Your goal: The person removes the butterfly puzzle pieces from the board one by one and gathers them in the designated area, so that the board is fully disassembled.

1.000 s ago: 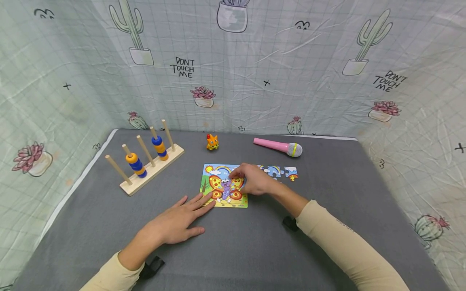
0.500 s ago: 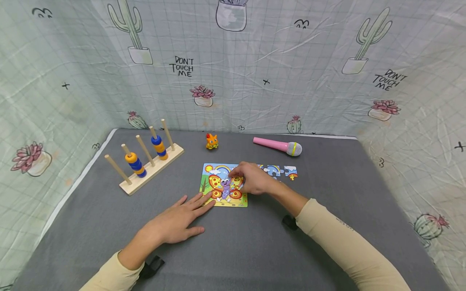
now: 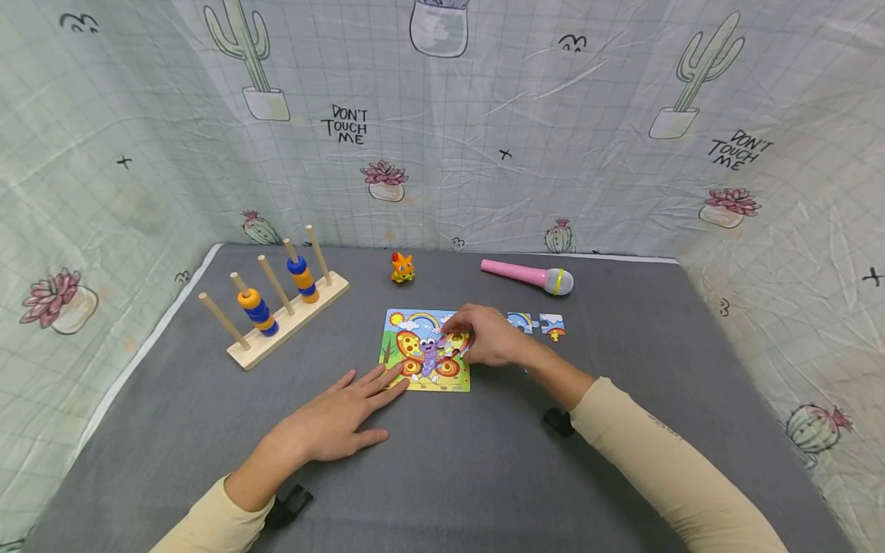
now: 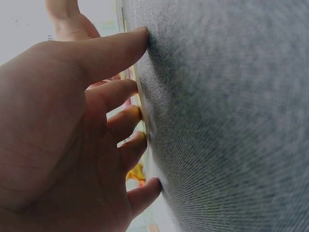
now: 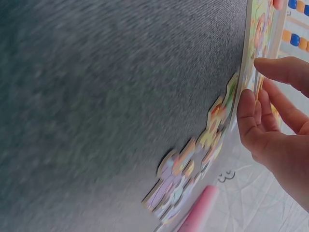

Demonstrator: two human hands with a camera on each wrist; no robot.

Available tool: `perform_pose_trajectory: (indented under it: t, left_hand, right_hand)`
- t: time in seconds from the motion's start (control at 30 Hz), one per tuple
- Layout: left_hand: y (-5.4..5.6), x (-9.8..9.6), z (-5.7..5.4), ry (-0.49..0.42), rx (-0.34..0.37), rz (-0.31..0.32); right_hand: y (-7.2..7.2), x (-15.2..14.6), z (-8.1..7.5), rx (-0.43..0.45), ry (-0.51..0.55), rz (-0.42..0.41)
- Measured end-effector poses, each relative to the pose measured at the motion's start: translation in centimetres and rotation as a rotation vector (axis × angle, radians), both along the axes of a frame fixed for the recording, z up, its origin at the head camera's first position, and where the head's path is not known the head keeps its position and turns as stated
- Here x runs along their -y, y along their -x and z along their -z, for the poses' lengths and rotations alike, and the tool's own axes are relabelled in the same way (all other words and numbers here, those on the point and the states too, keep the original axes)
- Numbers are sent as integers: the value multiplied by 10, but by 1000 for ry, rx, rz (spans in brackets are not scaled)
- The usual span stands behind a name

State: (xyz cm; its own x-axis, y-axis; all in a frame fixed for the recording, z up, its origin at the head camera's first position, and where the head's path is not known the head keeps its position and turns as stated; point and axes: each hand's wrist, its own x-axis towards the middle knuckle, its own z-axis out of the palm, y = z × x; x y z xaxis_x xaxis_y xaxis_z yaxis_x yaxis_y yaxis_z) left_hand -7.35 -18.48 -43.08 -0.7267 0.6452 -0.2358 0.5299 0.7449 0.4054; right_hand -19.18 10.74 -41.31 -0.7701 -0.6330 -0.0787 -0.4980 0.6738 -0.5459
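A butterfly jigsaw puzzle (image 3: pixel 409 369) lies flat on the grey table in the head view. My left hand (image 3: pixel 332 422) is spread, its fingertips resting on the puzzle's lower left corner and the thumb on the cloth. Over the puzzle's right side, my right hand (image 3: pixel 489 338) pinches a puzzle piece (image 3: pixel 456 344) with part of the yellow wing on it, raised slightly at a tilt. The fingers hide part of that piece and the puzzle's upper right. Loose puzzle pieces (image 5: pixel 181 166) lie beside the puzzle in the right wrist view, partly covered by the right hand in the head view.
A wooden peg stand (image 3: pixel 293 319) with blue and orange rings stands at the left. An orange toy figure (image 3: pixel 402 268) sits behind the puzzle. Right of it lies a pink toy microphone (image 3: pixel 518 273). A printed cloth (image 3: pixel 442 130) hangs behind the table.
My right hand has shifted slightly to the right, and the wing piece between its fingers has come up out of line with the picture. The left hand has stayed in place.
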Motion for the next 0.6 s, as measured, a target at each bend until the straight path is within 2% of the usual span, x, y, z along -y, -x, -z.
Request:
perform_pose_trajectory:
  t: [0.4,0.6]
  left_hand:
    - [-1,0,0,-5,-20,7]
    - [-1,0,0,-11,-28,7]
  right_hand:
    - [-3,-33,-3,35,104,60]
    - [-6,-52,-5,95,174,77]
